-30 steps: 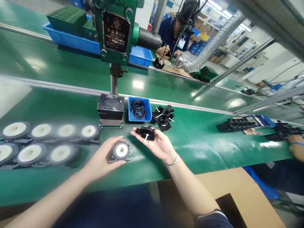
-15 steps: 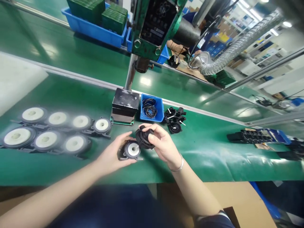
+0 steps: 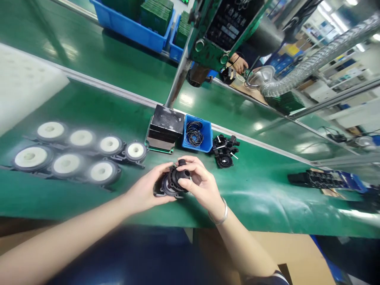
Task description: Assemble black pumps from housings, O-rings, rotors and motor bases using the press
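My left hand (image 3: 145, 190) is wrapped round the side of a round black pump body (image 3: 166, 189) with a white disc in its middle, held low over the green bench. With thumb and fingers, my right hand (image 3: 206, 185) grips a black pump cover (image 3: 177, 179) that has two short pipe stubs. The cover lies over the front of the body and hides most of the white disc. Whether the two are fully seated together I cannot tell.
Pump bodies with white discs (image 3: 101, 172) stand in two rows at left. Beyond my hands are a black block (image 3: 166, 120), a blue bin (image 3: 209, 136) of black rings and several black covers (image 3: 225, 160). A green press head (image 3: 219, 59) hangs above; a co-worker's hand (image 3: 239, 63) shows behind.
My right hand has brought the pump cover left and down onto the pump body, covering most of its white disc. The camera view has shifted slightly.
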`<state>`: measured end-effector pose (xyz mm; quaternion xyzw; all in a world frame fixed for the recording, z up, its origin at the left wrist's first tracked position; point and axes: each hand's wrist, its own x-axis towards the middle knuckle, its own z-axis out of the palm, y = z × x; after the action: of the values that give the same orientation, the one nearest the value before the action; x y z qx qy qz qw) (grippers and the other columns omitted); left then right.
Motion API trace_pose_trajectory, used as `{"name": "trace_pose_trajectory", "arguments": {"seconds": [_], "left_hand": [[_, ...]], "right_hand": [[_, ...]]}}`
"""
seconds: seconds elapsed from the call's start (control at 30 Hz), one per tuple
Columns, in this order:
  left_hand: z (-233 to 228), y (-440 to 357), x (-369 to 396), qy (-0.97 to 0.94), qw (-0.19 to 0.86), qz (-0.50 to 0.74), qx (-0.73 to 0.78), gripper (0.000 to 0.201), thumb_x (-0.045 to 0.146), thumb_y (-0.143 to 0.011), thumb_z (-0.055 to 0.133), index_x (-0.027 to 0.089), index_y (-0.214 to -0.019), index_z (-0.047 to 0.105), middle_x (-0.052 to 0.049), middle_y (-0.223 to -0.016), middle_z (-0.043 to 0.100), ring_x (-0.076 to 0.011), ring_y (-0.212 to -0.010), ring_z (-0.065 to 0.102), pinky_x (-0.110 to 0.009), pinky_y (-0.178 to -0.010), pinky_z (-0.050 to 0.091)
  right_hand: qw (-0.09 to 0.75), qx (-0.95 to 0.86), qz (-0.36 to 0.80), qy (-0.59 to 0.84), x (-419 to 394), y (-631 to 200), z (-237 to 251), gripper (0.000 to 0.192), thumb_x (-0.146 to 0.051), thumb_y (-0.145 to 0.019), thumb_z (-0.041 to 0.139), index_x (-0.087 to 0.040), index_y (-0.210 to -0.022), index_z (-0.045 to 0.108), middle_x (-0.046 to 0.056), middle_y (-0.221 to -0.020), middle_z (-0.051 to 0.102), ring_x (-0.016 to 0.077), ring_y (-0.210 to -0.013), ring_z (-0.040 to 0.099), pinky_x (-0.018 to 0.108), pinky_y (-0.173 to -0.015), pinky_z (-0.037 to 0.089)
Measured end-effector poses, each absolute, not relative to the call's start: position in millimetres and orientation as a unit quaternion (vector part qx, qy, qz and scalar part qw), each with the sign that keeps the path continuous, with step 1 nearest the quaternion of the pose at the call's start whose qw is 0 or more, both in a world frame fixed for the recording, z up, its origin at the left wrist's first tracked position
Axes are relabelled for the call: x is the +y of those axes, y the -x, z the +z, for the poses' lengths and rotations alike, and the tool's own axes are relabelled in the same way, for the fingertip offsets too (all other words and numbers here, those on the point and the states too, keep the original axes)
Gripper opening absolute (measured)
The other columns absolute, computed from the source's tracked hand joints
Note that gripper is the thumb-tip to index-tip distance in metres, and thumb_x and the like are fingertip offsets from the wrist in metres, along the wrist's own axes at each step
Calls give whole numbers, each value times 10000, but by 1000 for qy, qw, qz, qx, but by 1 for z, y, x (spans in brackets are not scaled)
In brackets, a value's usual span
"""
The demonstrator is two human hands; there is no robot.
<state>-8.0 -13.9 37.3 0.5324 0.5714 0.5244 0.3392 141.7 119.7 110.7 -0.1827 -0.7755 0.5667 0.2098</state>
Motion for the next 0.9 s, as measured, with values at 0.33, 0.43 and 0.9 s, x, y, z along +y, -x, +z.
{"name": "trace_pose_trajectory", "arguments": {"seconds": [0.33,0.43,0.9], "left_hand": [[35,9,-15,-569,280,502,589,790,367,-781,785,235,-1429,353,-132,-1382,555,-282,-1270,565,-432,-1087,475],[36,9,-15,-579,270,502,583,753,361,-796,772,231,-1417,367,-126,-1391,558,-267,-1274,562,-408,-1091,468],[38,13,-13,-611,250,539,523,564,267,-829,738,256,-1329,478,-105,-1291,600,-255,-1242,572,-413,-1059,488]], "right_hand": [[209,-889,369,172,102,-147,106,326,-270,-845,743,-247,-1124,577,96,-1260,534,233,-1226,520,415,-1027,463],[218,-883,368,192,98,-148,98,321,-274,-846,740,-239,-1089,533,102,-1259,532,236,-1208,528,413,-987,479],[203,-889,362,192,94,-149,95,270,-256,-869,711,-254,-1041,502,105,-1287,497,258,-1238,510,459,-1005,454]]}}
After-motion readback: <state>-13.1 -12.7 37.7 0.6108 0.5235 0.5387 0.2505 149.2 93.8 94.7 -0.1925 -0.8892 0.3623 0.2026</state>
